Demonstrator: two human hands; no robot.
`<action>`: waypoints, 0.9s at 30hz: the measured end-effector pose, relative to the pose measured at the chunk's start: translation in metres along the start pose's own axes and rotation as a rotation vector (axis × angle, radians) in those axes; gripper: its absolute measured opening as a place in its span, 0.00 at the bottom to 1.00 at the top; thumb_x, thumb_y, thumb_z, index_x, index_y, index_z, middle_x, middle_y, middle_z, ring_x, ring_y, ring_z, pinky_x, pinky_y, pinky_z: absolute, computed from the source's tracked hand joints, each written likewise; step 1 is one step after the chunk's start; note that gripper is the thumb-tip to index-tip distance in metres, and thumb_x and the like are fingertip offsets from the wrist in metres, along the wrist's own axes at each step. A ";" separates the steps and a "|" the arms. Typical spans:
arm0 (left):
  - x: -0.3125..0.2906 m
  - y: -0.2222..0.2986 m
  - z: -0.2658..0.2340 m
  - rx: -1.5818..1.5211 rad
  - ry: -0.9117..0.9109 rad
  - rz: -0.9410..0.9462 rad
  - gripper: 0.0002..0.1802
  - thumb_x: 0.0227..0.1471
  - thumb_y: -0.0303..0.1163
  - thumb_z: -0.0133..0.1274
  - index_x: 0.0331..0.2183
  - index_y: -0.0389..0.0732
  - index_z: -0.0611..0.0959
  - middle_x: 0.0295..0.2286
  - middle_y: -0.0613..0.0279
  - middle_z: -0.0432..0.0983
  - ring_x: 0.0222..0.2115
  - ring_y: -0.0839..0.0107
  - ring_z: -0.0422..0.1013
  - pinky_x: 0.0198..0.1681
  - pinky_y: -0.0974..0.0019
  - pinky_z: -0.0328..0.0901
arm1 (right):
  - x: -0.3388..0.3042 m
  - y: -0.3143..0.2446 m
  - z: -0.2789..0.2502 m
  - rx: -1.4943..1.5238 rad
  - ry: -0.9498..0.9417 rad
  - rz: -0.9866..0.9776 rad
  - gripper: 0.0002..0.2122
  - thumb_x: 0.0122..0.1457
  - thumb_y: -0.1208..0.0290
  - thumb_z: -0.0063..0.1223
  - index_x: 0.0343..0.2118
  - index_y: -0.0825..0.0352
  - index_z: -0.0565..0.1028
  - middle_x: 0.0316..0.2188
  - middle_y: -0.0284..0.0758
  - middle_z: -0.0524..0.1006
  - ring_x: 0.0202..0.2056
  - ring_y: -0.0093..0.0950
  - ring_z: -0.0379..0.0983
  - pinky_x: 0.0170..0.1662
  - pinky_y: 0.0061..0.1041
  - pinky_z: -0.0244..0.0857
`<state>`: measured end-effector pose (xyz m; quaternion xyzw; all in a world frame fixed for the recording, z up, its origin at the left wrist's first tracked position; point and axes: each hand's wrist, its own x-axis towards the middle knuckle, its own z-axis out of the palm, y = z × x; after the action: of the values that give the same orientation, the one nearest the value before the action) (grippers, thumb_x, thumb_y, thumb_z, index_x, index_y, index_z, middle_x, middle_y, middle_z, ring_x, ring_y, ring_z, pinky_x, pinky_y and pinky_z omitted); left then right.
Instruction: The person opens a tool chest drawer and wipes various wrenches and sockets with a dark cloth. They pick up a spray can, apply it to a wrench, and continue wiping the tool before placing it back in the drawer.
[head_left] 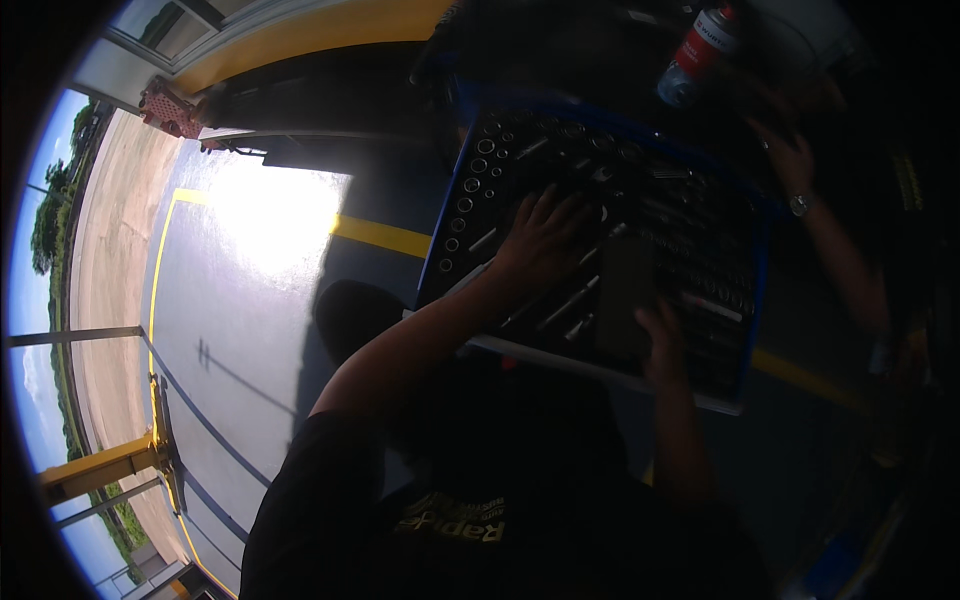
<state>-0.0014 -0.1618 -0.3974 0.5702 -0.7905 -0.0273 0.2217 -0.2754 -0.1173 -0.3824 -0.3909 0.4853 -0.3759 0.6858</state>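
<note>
Both hands are over a tool tray, the left hand [545,235] toward the left of its middle and the right hand [663,335] farther right and nearer the body. The left hand is open, palm down, its fingers apart and pointing to the far side; whether they touch the tools beneath cannot be told. The right hand grips a dark block by its right side, thumb in view, the other fingers hidden.

Around them spreads the grey floor [240,340], sunlit at left, with a yellow line [380,235] running up to the left of the tray. The tool tray [756,320] has blue edges and a pale near edge; its long axis runs left to right, the right end slanting nearer the person. A co-worker's arm [845,260] reaches toward the far side, just right of the tray.

The dark block [625,295], flat and rectangular, is above the near part of the tray, right of its middle. Its long axis runs near to far, one short end toward the person. Past the tray's far edge stands a red-labelled bottle [697,52]. Slim tools [568,305] lie slantwise left of the block, near left to far right. Ring-like sockets [472,185] line the tray's left edge, and a watch [798,205] circles the co-worker's wrist.
</note>
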 end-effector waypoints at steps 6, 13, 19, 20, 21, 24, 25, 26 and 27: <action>0.035 -0.001 -0.011 -0.083 -0.108 -0.089 0.34 0.65 0.51 0.51 0.67 0.50 0.69 0.69 0.59 0.58 0.68 0.44 0.54 0.69 0.42 0.53 | -0.001 0.001 -0.003 0.016 -0.029 0.013 0.25 0.65 0.70 0.54 0.64 0.73 0.69 0.52 0.40 0.79 0.51 0.31 0.78 0.55 0.31 0.74; -0.007 0.000 -0.106 -0.246 -0.516 -0.379 0.24 0.62 0.49 0.54 0.53 0.47 0.82 0.57 0.54 0.75 0.51 0.48 0.77 0.52 0.48 0.73 | -0.002 -0.001 0.002 0.104 0.007 0.040 0.22 0.65 0.68 0.55 0.60 0.72 0.73 0.50 0.38 0.80 0.51 0.28 0.77 0.57 0.28 0.69; 0.054 -0.049 -0.137 -0.088 -0.122 -0.483 0.19 0.58 0.46 0.56 0.43 0.42 0.86 0.36 0.47 0.83 0.45 0.49 0.80 0.50 0.47 0.72 | -0.002 0.002 -0.003 0.074 -0.031 0.048 0.22 0.65 0.67 0.56 0.60 0.72 0.73 0.51 0.39 0.80 0.52 0.28 0.77 0.57 0.28 0.69; 0.069 -0.058 -0.131 -0.031 0.115 -0.364 0.19 0.58 0.48 0.58 0.39 0.42 0.87 0.36 0.50 0.83 0.47 0.50 0.78 0.49 0.48 0.72 | -0.002 0.002 -0.003 0.059 -0.040 0.041 0.22 0.65 0.67 0.56 0.60 0.72 0.72 0.51 0.39 0.80 0.52 0.28 0.77 0.58 0.28 0.69; 0.087 -0.071 -0.116 0.031 0.093 -0.283 0.19 0.57 0.48 0.58 0.40 0.43 0.86 0.39 0.51 0.82 0.50 0.51 0.77 0.51 0.48 0.70 | -0.002 0.004 -0.004 0.045 -0.047 0.031 0.23 0.65 0.67 0.55 0.60 0.72 0.72 0.52 0.39 0.80 0.52 0.28 0.77 0.58 0.28 0.69; 0.102 -0.092 -0.039 0.138 0.066 -0.096 0.22 0.57 0.48 0.58 0.47 0.44 0.83 0.49 0.52 0.77 0.58 0.52 0.69 0.59 0.48 0.66 | -0.009 -0.010 0.006 -0.040 0.005 -0.005 0.23 0.66 0.67 0.55 0.61 0.72 0.72 0.52 0.39 0.80 0.52 0.28 0.77 0.58 0.29 0.69; 0.094 -0.084 -0.013 0.117 0.087 -0.066 0.25 0.57 0.48 0.58 0.51 0.45 0.81 0.53 0.51 0.74 0.60 0.51 0.66 0.61 0.47 0.63 | -0.013 -0.013 0.011 -0.069 0.051 -0.020 0.23 0.66 0.67 0.55 0.61 0.72 0.72 0.52 0.39 0.80 0.51 0.29 0.77 0.57 0.29 0.69; 0.093 -0.068 0.006 0.084 0.106 -0.021 0.28 0.57 0.48 0.57 0.54 0.45 0.79 0.56 0.51 0.72 0.63 0.49 0.63 0.63 0.46 0.61 | -0.012 -0.013 0.011 -0.093 0.025 0.004 0.23 0.66 0.66 0.55 0.61 0.72 0.72 0.52 0.39 0.80 0.51 0.29 0.77 0.57 0.29 0.70; 0.093 -0.056 0.012 0.062 0.089 -0.054 0.31 0.58 0.50 0.57 0.58 0.45 0.76 0.58 0.51 0.70 0.64 0.47 0.61 0.65 0.45 0.58 | -0.009 -0.012 0.004 -0.117 0.023 0.027 0.23 0.66 0.66 0.55 0.61 0.72 0.72 0.51 0.39 0.80 0.51 0.29 0.78 0.57 0.29 0.70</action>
<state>0.0207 -0.2692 -0.3951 0.5984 -0.7648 0.0165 0.2380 -0.2752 -0.1132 -0.3666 -0.4195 0.5196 -0.3422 0.6611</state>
